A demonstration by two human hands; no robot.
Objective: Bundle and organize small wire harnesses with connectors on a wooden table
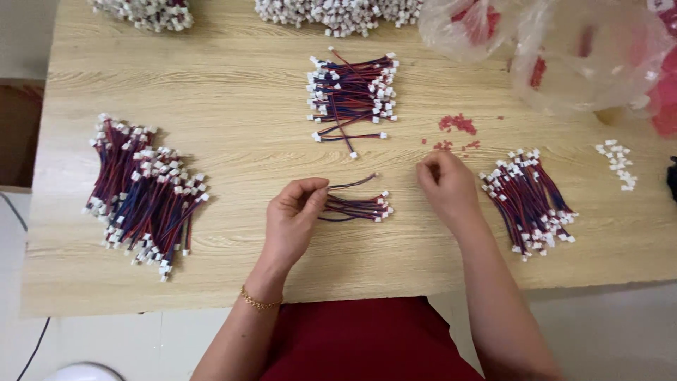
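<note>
A: Head view, item one: small bundle of red-and-blue wires (356, 207), lying near the middle of the wooden table (233, 120). Orientation?

B: Long axis runs left to right, almost level. White connector ends point right; the bare-looking ends sit at the left, inside the left hand (296, 212). One loose wire arcs up and to the right above the bundle.

A: Left hand, state?

B: Fingers curled together, thumb and fingertips pinching the left end of the bundle. Gold bracelet (257, 302) at the wrist.

A: Right hand (446, 182)?

B: Loosely closed, fingertips drawn together just to the right of the bundle, apart from it. Whether it pinches something small I cannot tell.

A: Surrounding stock?

B: Large pile of wires (144, 194) at the left, lying diagonally. Second pile (351, 92) beyond the hands, laid crosswise. Third pile (529, 201) just right of the right hand. Scatter of small red pieces (457, 125) between the far pile and the right hand. Few loose white connectors (618, 162) at the far right. Heaps of white connectors (338, 14) along the far edge. Clear plastic bags (557, 49) with red contents at the top right.

A: Surface and room?

B: Light wood-grain tabletop; pale floor below the near edge; red garment (367, 339) at the bottom centre.
</note>
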